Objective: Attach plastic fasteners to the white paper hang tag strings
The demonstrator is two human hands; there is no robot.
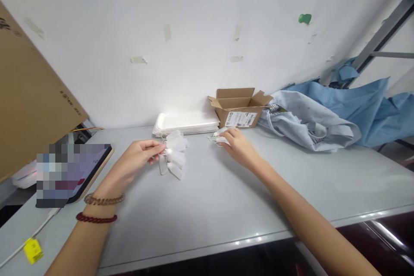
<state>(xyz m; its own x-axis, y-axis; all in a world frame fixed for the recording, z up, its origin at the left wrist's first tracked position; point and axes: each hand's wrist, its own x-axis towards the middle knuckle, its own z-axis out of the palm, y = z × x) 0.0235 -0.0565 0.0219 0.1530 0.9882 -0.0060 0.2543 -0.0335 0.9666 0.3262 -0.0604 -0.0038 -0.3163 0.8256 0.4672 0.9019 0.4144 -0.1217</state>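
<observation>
My left hand (142, 157) pinches the strings of a bunch of white tags (176, 155), which fan out to the right of its fingertips over the grey table (200, 207). Farther right, my right hand (237, 144) has its fingers closed on a smaller group of white tags (221, 135), whose strings stick out at the left. Behind both hands lies a stack of flat white packets (187, 123). A small open cardboard box (241, 110) with a white label stands just behind my right hand.
A tablet (74, 177) with a white cable and yellow tag (33, 250) lies at the left. Behind it leans a large cardboard sheet (29, 90). Light blue cloth bags (310, 123) are heaped at the right, against the white wall (194, 21).
</observation>
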